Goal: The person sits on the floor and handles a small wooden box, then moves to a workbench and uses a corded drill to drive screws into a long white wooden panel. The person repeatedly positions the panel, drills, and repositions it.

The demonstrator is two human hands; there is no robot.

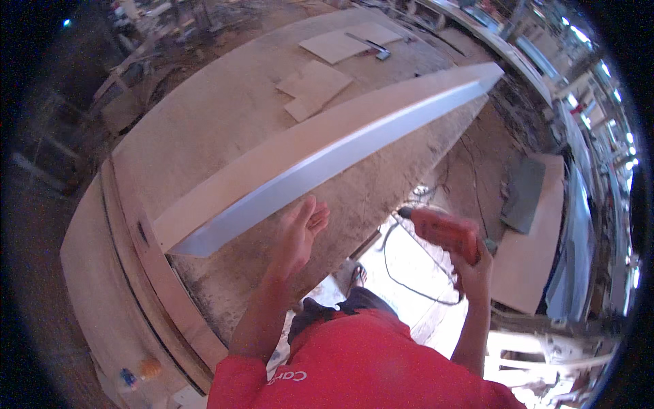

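My right hand (476,271) is closed around the handle of a red power drill (441,230), its black nose pointing left toward the table edge. My left hand (302,235) hovers over the near part of the worktable, thumb raised and fingers loosely bent, with nothing visible in it. Just beyond it lies a long wooden piece (320,140) with a pale, whitish front face (306,174), running diagonally across the table. At its left end it meets a long wooden strip (163,273) along the table's left side. My left hand appears apart from the wooden piece.
Flat wood offcuts (317,85) and a metal square (371,45) lie on the far part of the worktable (197,129). A black cable (390,262) loops below the drill. Boards (535,252) lean at the right. Small blue and orange items (139,371) sit at lower left.
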